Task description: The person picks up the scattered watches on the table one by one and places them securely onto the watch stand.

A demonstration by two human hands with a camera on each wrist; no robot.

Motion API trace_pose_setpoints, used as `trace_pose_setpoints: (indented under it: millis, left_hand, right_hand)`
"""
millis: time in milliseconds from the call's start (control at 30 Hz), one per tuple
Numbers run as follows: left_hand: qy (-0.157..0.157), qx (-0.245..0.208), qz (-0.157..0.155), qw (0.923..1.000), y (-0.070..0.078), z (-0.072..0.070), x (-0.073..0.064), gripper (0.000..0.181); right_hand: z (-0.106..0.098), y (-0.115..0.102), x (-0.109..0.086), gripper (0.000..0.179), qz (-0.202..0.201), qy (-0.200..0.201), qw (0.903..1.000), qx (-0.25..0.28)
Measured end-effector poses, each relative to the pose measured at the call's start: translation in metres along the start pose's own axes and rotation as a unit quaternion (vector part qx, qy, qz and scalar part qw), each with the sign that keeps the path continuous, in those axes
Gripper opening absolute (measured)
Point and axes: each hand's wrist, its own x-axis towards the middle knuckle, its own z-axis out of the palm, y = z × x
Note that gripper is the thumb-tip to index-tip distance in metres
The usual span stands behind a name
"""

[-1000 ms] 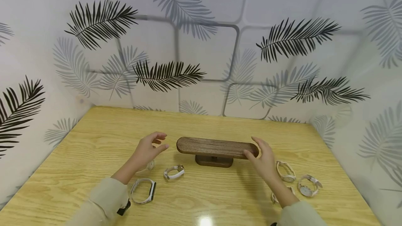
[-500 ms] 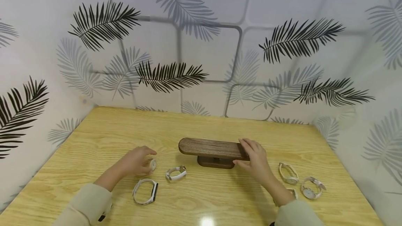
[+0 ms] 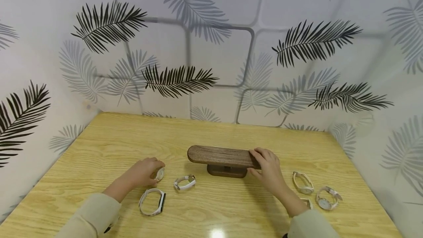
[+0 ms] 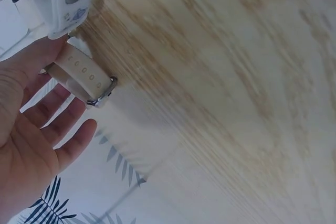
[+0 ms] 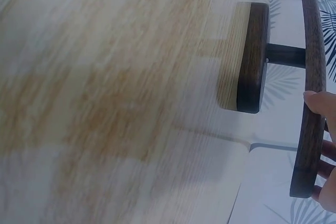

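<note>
My left hand (image 3: 144, 172) pinches a small watch (image 3: 160, 174) at the left of the table. In the left wrist view its pale pink strap (image 4: 86, 72) has a row of holes and a metal buckle; the thumb lies on one side, the fingers behind. My right hand (image 3: 269, 170) grips the right end of a dark wooden display stand (image 3: 221, 155), thumb at the front, fingers over the top. The right wrist view shows the stand's long bar, short post (image 5: 286, 54) and rounded base (image 5: 253, 59). No watch hangs on the bar.
A white-banded watch (image 3: 185, 182) and a white fitness band (image 3: 162, 202) lie on the wooden table (image 3: 211, 208) near my left hand. Beyond my right forearm are two watches (image 3: 303, 184), (image 3: 325, 202) and another partly hidden. A leaf-patterned wall (image 3: 211, 98) borders the table.
My left hand has moved left and down from beside the stand to the watch and now pinches it. My right hand has shifted slightly left along the bar and taken a fuller grip.
</note>
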Motion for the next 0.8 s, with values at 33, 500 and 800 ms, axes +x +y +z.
trace_pose_setpoints:
  millis: [33,500,800]
  left_hand:
    - [0.001,0.001,-0.001,1.0000,0.000,0.000,0.000,0.049]
    - [0.059,-0.026,-0.012,0.9979,0.002,-0.001,0.010,0.044]
    - [0.173,-0.098,-0.039,0.9793,0.012,0.001,0.021,0.047]
  right_hand:
    - [0.000,0.000,0.001,0.056,0.001,-0.002,1.0000,0.000]
    - [-0.002,0.000,0.003,0.055,-0.001,-0.027,0.9983,-0.052]
    - [0.000,0.003,0.001,0.057,-0.033,-0.017,0.9958,-0.084]
